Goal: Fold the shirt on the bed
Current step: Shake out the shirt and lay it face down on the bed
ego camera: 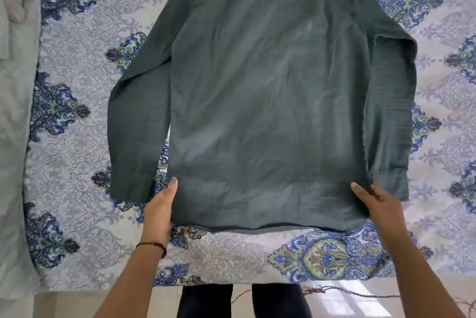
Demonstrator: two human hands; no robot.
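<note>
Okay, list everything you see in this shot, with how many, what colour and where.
shirt: one, dark grey-green, spread flat on the bedspread, sleeves along its sides
bedspread: one, white-grey with blue-green paisley, under the shirt
pale cloth: one, light grey-green, along the bedspread's left edge
cord: one, reddish-brown, bottom right
wristband: one, black, left wrist
trousers: one pair, dark, bottom centre
left hand: one, grips the shirt's near left corner
right hand: one, grips the near right corner

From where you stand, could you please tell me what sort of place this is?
Probably a home bedroom: a pale quilted bedspread printed with blue paisley motifs fills the view, and a dark green long-sleeved cloth shirt lies spread flat on it.
</note>
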